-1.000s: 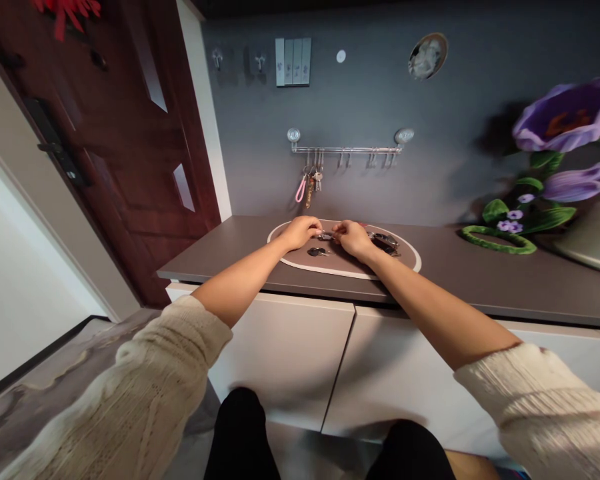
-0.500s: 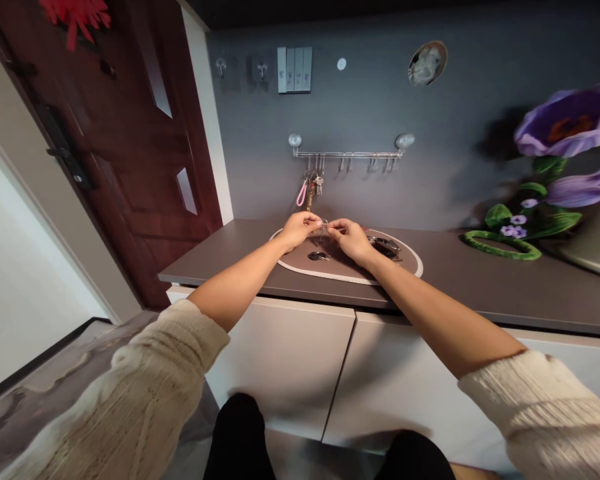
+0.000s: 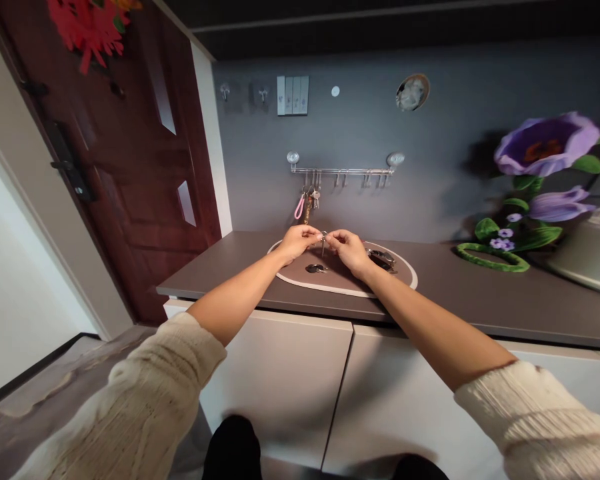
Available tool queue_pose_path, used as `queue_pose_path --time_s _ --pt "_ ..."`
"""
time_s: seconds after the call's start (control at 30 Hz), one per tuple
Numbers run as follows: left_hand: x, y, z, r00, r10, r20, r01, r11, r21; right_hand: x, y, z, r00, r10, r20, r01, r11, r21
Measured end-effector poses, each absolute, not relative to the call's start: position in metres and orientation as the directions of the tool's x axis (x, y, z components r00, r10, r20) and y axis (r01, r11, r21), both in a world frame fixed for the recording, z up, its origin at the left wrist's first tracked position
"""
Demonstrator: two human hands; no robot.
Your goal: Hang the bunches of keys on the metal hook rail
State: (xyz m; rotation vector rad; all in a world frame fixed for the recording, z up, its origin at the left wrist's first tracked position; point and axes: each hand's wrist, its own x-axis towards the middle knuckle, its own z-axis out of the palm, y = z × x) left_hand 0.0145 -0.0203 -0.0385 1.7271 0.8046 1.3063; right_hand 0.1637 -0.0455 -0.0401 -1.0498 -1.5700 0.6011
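Both hands meet over a brown oval mat (image 3: 340, 283) with a pale rim. My left hand (image 3: 299, 241) is closed in a pinch on one side of a small metal key ring (image 3: 324, 236). My right hand (image 3: 349, 249) pinches the ring's other side. A thin key seems to hang below it, partly hidden by the fingers. On the mat in front of the hands lies a dark-headed key (image 3: 316, 268). More dark keys (image 3: 382, 259) lie in a pile to the right of my right hand, partly behind the wrist.
A clear hook rail (image 3: 343, 171) on the wall holds keys with a pink loop (image 3: 299, 207) at its left end. Purple artificial flowers (image 3: 547, 150) and a pale lampshade-like object (image 3: 587, 250) stand at right. A dark red door (image 3: 145, 200) is at left.
The view has tilted up, so the scene sits lower. Both hands stay pinched on the ring, and the hanging key shows more plainly between them.
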Motion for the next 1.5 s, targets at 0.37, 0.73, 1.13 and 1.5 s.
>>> queue_pose_path --time_s 0.37,0.73,1.13,1.5 --pt "0.017 -0.018 -0.043 0.227 0.825 0.517 0.156 -0.555 0.817 0.171 -0.044 -0.035 0.040 0.771 0.635 0.516 0.528 -0.674" --pt "0.016 -0.004 -0.052 0.167 0.777 0.607 0.481 -0.602 0.638 0.175 -0.006 0.018 0.199 0.784 0.587 0.423 0.472 -0.773" --pt "0.019 0.005 -0.056 0.111 0.798 0.592 0.496 -0.560 0.663 0.156 0.037 0.069 0.257 0.873 0.415 0.239 0.359 -0.902" --pt "0.022 0.009 -0.056 0.122 0.815 0.567 0.505 -0.543 0.671 0.142 0.066 0.075 0.246 0.888 0.389 0.213 0.342 -0.915"
